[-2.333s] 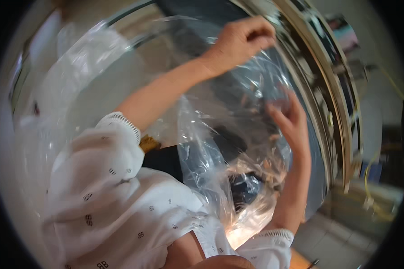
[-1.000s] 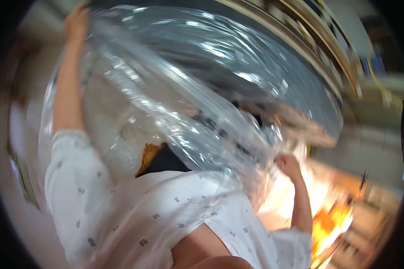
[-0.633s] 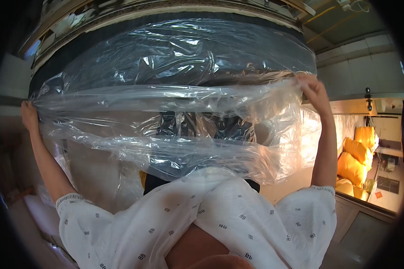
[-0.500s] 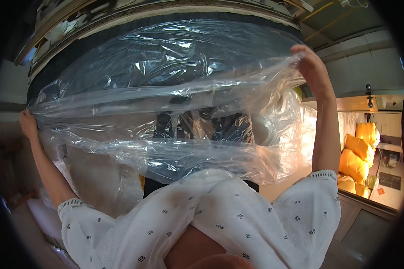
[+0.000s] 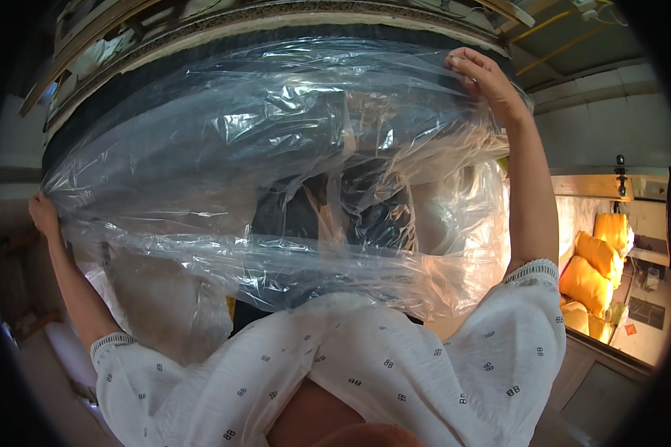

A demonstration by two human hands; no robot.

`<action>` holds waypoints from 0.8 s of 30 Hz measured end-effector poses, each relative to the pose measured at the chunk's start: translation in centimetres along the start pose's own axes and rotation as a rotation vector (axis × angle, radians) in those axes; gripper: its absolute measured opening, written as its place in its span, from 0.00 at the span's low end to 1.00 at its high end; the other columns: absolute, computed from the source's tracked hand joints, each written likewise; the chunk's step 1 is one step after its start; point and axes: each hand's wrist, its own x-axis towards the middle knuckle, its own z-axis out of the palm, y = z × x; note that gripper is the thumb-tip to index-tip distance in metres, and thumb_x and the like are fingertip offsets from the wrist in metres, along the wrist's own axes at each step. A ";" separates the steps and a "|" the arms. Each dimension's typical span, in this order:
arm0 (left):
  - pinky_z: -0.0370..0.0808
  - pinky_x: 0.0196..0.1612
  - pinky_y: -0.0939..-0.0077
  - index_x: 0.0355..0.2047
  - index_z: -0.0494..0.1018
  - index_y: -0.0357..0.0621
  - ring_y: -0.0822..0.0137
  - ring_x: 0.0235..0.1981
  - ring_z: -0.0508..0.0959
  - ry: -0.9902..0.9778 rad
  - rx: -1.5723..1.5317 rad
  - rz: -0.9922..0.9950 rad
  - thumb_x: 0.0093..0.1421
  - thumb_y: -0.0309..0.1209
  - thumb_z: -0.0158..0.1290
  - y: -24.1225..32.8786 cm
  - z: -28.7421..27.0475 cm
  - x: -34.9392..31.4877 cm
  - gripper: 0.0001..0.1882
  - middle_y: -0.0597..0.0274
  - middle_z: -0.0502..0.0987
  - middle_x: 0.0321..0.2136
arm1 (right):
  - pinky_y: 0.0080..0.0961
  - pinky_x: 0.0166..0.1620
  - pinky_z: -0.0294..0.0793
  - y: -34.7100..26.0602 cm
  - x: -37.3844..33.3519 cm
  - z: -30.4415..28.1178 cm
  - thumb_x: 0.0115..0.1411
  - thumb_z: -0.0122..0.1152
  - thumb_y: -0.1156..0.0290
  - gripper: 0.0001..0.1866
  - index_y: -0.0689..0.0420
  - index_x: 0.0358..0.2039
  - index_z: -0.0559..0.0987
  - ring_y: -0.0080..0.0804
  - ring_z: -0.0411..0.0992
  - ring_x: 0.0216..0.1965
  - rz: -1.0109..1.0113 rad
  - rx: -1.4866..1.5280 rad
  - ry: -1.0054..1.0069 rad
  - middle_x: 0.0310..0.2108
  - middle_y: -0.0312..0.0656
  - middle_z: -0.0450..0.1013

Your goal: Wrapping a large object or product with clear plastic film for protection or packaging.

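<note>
A wide sheet of clear plastic film [image 5: 291,141] stretches between my hands, wrinkled and shiny. At the far left, my left hand [image 5: 45,214] is closed on the film's gathered edge. My right hand [image 5: 484,82] is raised at the upper right, its thumb and fingertips pinched on the film's far edge. Behind the upper part of the film lies a dark surface [image 5: 89,134]. The lower part sags in folds in front of my body, and dark clothing shows through it.
Wooden rails [image 5: 97,45] and a ledge run along the far side. Stacked yellow bundles [image 5: 593,272] stand in a lit area at the right. More clear plastic [image 5: 164,305] hangs at the lower left.
My right hand has moved up and to the left with the film's edge, spreading the upper part wider. My left hand has dropped slightly, still holding its end.
</note>
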 end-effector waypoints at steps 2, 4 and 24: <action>0.68 0.42 0.56 0.39 0.72 0.36 0.44 0.42 0.73 0.005 -0.011 0.007 0.60 0.40 0.45 0.3 0.2 0.4 0.19 0.43 0.74 0.38 | 0.09 0.22 0.50 -0.1 0.8 -1.6 0.56 0.59 0.55 0.13 0.51 0.31 0.74 0.09 0.53 0.19 0.062 0.061 -0.125 0.20 0.21 0.60; 0.69 0.42 0.56 0.39 0.72 0.36 0.44 0.42 0.73 0.012 -0.017 0.013 0.59 0.40 0.45 -0.1 0.6 0.7 0.19 0.42 0.75 0.37 | 0.10 0.26 0.55 -1.0 0.7 -2.0 0.54 0.61 0.51 0.15 0.49 0.28 0.76 0.09 0.57 0.23 0.175 0.149 -0.240 0.22 0.22 0.64; 0.66 0.41 0.82 0.46 0.71 0.45 0.76 0.38 0.69 -0.200 -1.061 -0.312 0.60 0.38 0.52 -16.1 -14.8 -5.9 0.16 0.71 0.72 0.36 | 0.24 0.33 0.68 3.1 3.5 4.1 0.48 0.62 0.58 0.12 0.52 0.29 0.78 0.27 0.70 0.26 -0.432 -0.515 0.396 0.22 0.34 0.72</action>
